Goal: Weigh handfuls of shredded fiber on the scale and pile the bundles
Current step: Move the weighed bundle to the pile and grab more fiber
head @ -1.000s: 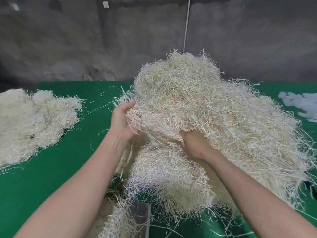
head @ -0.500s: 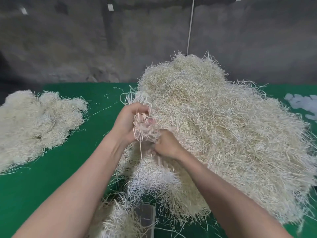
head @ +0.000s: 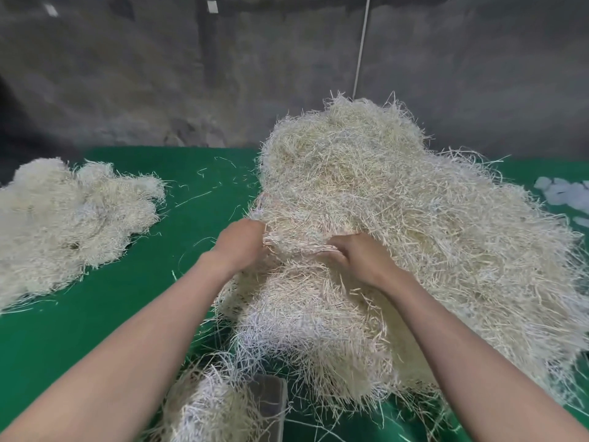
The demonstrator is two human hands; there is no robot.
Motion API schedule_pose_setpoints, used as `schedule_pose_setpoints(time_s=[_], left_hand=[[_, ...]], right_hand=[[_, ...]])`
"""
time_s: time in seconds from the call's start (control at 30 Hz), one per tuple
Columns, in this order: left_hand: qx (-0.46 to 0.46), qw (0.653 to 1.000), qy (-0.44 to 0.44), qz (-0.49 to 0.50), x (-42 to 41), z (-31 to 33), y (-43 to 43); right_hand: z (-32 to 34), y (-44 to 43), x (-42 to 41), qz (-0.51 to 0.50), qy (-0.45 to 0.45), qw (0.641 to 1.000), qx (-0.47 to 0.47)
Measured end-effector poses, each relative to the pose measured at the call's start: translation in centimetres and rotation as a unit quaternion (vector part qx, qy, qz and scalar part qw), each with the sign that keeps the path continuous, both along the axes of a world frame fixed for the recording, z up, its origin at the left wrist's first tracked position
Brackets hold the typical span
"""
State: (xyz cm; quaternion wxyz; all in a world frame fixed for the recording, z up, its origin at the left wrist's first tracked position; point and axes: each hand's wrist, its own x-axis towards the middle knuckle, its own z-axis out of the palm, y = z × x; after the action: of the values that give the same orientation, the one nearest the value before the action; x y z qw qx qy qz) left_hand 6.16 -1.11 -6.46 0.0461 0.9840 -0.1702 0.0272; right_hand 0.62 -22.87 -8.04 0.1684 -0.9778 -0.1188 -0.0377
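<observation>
A big heap of pale shredded fiber [head: 398, 218] fills the middle and right of the green table [head: 79, 314]. My left hand [head: 240, 242] grips strands at the heap's left edge. My right hand [head: 360, 256] is dug into the front of the heap, its fingers curled round a tuft. A stretched band of fiber runs between the two hands. Low in front, a grey scale [head: 269, 400] shows partly under loose fiber. A flatter pile of bundles [head: 63, 218] lies at the left.
A grey concrete wall rises behind the table. White scraps [head: 567, 193] lie at the far right edge. Loose strands are scattered over the green cloth between the two piles. A small clump of fiber [head: 207, 406] sits beside the scale.
My hands came together in front of the heap half a second ago and have since moved apart, stretching a band of fiber between them. The view has shifted slightly.
</observation>
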Motion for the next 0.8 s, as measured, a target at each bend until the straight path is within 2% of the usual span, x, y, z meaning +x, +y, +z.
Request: schedule_pose_setpoints(time_s=[0.27,0.33,0.4,0.47,0.53,0.6,0.67,0.8], left_hand=[[-0.068,0.995,0.0,0.074,0.2,0.4,1.8],[-0.067,0.996,0.0,0.062,-0.4,0.7,1.7],[-0.107,0.993,0.0,0.04,-1.3,1.0,1.0],[-0.175,0.984,-0.014,0.021,-2.0,1.8,0.2],[-0.211,0.975,-0.071,0.022,-1.9,3.0,-0.1],[-0.193,0.968,-0.156,0.044,-1.6,4.2,0.7],[-0.167,0.961,-0.204,0.085,-1.0,4.5,2.0],[-0.143,0.964,-0.17,0.147,-0.4,2.5,3.6]], right_hand=[[-0.6,-0.8,-0.4,0.0,0.045,0.999,-0.029],[-0.2,-0.3,-0.3,0.005,0.012,1.0,0.009],[0.3,1.5,-0.2,0.018,-0.058,0.997,0.057],[0.7,4.0,-0.2,0.046,-0.089,0.994,0.042],[0.3,5.5,-0.1,0.05,-0.08,0.995,0.03],[-0.6,5.1,-0.3,0.029,-0.067,0.995,0.063],[-1.5,3.7,-0.7,0.003,-0.068,0.996,0.064],[-2.8,0.5,-1.6,-0.049,-0.041,0.998,0.0]])
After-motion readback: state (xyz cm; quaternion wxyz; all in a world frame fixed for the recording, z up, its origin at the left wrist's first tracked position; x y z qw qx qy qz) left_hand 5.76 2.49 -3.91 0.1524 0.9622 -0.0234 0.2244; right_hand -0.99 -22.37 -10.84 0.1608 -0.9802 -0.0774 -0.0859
